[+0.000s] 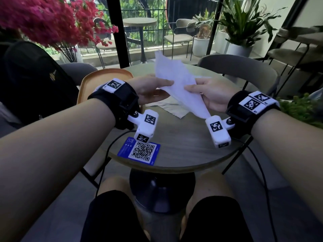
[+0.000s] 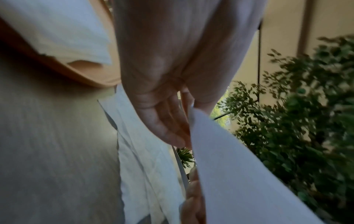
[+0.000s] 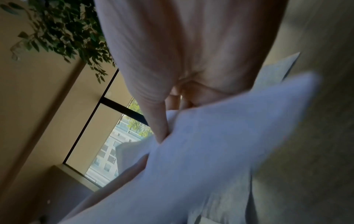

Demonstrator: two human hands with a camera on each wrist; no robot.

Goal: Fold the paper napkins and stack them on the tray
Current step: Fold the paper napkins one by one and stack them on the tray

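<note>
Above the round table (image 1: 183, 145), two hands hold one white napkin (image 1: 176, 84) up in the air. Both the left hand (image 1: 148, 89) and the right hand (image 1: 208, 95) pinch its edges. One more napkin (image 1: 173, 107) lies flat on the table, and one orange tray (image 1: 90, 81) with folded napkins (image 2: 57, 30) sits at the left.

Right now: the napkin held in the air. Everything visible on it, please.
The held napkin is thin white paper, creased, opened out and not yet folded. It hangs slantwise above the round table, one corner pointing up and away, the other drooping toward the person. The left hand pinches its left edge, the right hand its right edge. More napkins lie flat on the table beneath it.
</note>
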